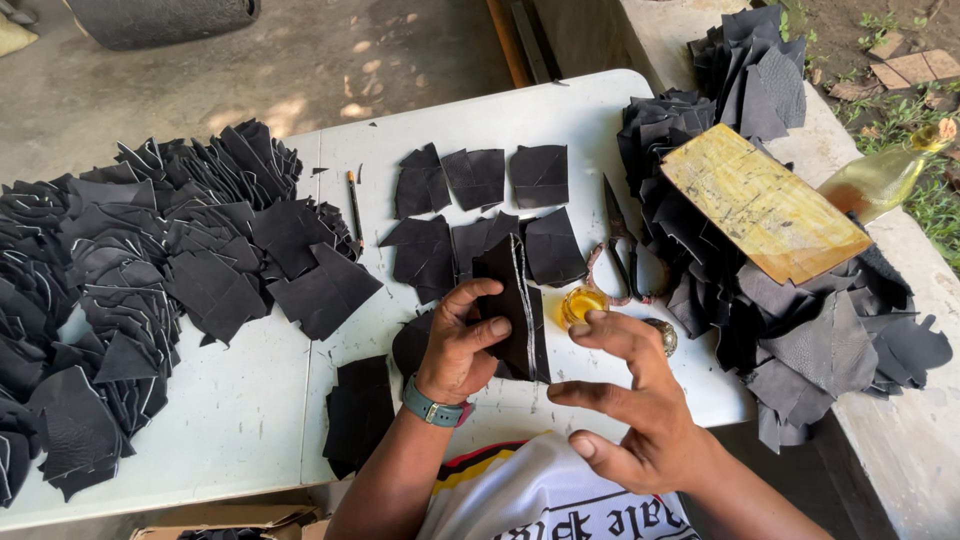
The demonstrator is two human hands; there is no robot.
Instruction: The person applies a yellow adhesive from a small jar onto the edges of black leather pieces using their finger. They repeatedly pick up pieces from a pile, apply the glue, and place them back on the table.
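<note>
While the white surface (250, 420) is stretching out under everything, a big heap of black leather pieces (130, 290) is lying well to the left of the hands, many showing pale edges. A second heap of dark leather scraps (800, 330) is spreading well to the right of the hands, and a yellowish board (765, 205) is resting on top of it. Beyond the hands, cut black squares (480, 215) are sitting in two loose rows. More black pieces (360, 410) are lying just left of the left wrist. The left hand (458, 345) is wearing a teal watch and is closing its thumb and fingers on a folded black leather piece (515, 305), holding it upright just above the surface, a pale line running down it. The right hand (630, 410) is hovering just beside that piece, fingers half curled and spread, gripping nothing. Scissors (622, 255) are lying just beyond the right hand, and a small jar of yellow liquid (582, 303) is sitting between the two, with a small round lid (662, 335) touching the hand's far side.
</note>
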